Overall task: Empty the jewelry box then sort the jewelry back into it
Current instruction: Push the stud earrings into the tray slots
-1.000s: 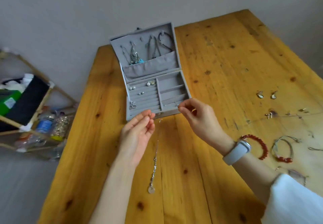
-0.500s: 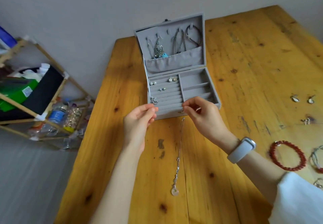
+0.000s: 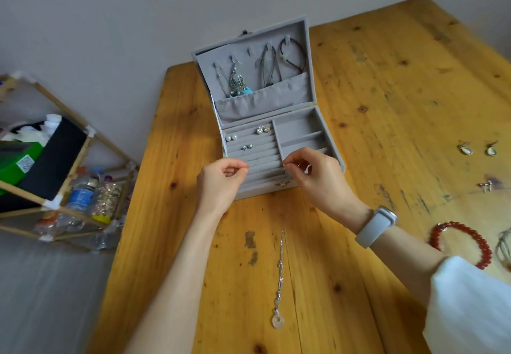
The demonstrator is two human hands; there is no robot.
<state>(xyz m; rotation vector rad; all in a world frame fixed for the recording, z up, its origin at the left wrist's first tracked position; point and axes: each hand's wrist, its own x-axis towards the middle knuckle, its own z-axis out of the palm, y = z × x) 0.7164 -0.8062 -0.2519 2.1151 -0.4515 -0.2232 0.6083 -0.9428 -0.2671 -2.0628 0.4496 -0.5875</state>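
Presently, the wooden table (image 3: 373, 91) carries the open grey jewelry box (image 3: 309, 77) at its far edge, its lid propped upright with an earring and cords hung on the hooks. Since a second ago the view has swung right and nearer, bringing the box toward centre; both hands have risen from the box's near edge to sit over its ring rolls.

The left hand (image 3: 218, 185) and right hand (image 3: 318, 176) each pinch thumb to forefinger on an end of the silver necklace (image 3: 279, 270); its chain trails toward the viewer, pendant flat on the table. In my judgement the clasp is being worked before hanging.

A red bracelet (image 3: 460, 244) and loose earrings (image 3: 477, 149) remain unsorted.

No brand or writing is legible; a label on the shelf's green box (image 3: 13, 165) is unreadable.
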